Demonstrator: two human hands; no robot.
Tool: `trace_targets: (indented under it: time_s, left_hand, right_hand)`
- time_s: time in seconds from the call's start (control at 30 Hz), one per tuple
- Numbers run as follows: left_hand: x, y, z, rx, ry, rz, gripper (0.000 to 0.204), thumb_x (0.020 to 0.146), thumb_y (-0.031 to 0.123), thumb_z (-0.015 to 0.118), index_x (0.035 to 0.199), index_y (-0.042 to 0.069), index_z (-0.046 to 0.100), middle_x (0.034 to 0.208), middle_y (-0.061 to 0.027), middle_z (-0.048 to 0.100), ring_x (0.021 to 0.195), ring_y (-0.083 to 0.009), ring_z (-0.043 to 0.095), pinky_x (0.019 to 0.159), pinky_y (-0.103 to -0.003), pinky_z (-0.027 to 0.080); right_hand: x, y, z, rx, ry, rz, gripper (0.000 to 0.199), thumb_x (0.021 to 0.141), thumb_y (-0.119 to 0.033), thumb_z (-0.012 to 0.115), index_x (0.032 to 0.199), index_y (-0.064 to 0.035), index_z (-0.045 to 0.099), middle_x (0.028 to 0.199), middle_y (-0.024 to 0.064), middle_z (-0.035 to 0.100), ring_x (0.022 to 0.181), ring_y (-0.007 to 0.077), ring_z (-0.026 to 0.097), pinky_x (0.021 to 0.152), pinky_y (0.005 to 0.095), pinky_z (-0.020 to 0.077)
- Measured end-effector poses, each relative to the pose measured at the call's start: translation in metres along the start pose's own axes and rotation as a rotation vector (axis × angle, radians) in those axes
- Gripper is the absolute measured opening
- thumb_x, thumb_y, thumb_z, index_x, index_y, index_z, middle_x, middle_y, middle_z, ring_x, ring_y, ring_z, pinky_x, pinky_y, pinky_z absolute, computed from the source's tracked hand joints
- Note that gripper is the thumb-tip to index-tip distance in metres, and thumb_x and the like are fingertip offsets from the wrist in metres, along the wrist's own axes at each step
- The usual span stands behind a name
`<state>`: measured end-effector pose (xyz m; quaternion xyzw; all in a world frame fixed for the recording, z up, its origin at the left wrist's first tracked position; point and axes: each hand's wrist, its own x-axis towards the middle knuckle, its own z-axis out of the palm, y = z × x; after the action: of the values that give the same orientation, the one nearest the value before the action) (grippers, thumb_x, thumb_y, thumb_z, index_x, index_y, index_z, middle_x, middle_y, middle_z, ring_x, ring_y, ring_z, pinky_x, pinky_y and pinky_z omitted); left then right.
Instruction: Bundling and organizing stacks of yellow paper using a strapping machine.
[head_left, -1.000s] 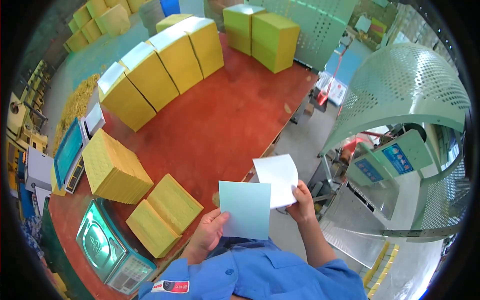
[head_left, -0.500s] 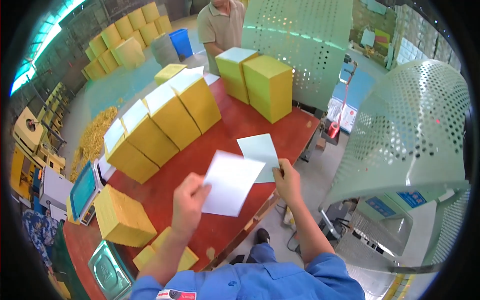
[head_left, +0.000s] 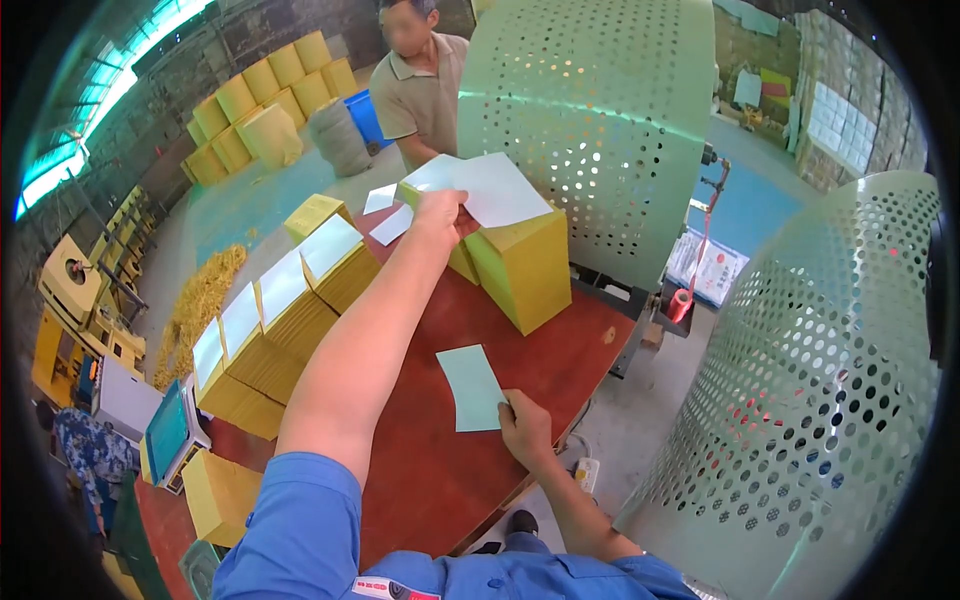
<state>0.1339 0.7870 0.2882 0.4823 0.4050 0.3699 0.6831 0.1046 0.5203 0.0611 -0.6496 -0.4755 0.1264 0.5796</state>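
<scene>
My left hand (head_left: pixel 441 213) reaches far across the red table and pinches a white paper sheet (head_left: pixel 503 190), which lies over the top of a yellow paper stack (head_left: pixel 520 275). A second yellow stack beside it has a pale sheet on top. Nearer to me, my right hand (head_left: pixel 525 428) is closed on the edge of a pale green paper sheet (head_left: pixel 472 388), held above the table. To the left stands a row of yellow stacks (head_left: pixel 262 340) topped with white sheets.
The red table (head_left: pixel 410 490) carries a scale (head_left: pixel 170 430) and a yellow block (head_left: pixel 220 497) at the left. Perforated green metal guards (head_left: pixel 590 120) rise behind and at the right. A person (head_left: pixel 420 85) stands across the table. Yellow shavings (head_left: pixel 205 320) lie on the floor.
My left hand has moved forward with the white sheet and laid it over the bare yellow stack. My right hand has come left and nearer with the pale green sheet.
</scene>
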Motion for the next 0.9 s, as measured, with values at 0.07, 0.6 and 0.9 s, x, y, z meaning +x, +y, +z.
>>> trace_targets:
  time_s: [0.07, 0.6, 0.9]
  left_hand:
    - [0.010, -0.011, -0.002, 0.126, 0.068, -0.003, 0.017, 0.091, 0.009, 0.054, 0.107, 0.002, 0.058, 0.087, -0.0098, 0.067, 0.072, -0.0211, 0.065, 0.064, -0.034, 0.054]
    - [0.002, -0.027, -0.008, 0.566, 0.193, 0.001, 0.031, 0.090, 0.027, 0.063, 0.070, 0.005, 0.055, 0.057, -0.0056, 0.051, 0.042, -0.0160, 0.046, 0.039, -0.031, 0.032]
    - [0.051, -0.005, -0.054, 1.326, 0.298, 0.653, 0.046, 0.087, 0.043, 0.059, 0.087, -0.002, 0.066, 0.085, -0.0235, 0.067, 0.081, -0.0412, 0.065, 0.074, -0.048, 0.050]
  right_hand:
    - [0.003, 0.000, -0.002, 0.016, 0.008, 0.007, 0.012, 0.085, -0.005, 0.061, 0.097, -0.0028, 0.059, 0.083, 0.0179, 0.064, 0.072, 0.0349, 0.064, 0.062, 0.0415, 0.0501]
    - [-0.001, -0.002, 0.002, 0.034, 0.106, 0.004, 0.014, 0.084, -0.002, 0.061, 0.097, -0.0028, 0.060, 0.084, 0.0166, 0.064, 0.073, 0.0341, 0.064, 0.062, 0.0421, 0.0504]
    - [0.000, -0.009, 0.000, 0.108, 0.046, -0.024, 0.013, 0.080, 0.000, 0.060, 0.093, -0.0043, 0.060, 0.082, 0.0153, 0.063, 0.073, 0.0335, 0.063, 0.061, 0.0398, 0.0491]
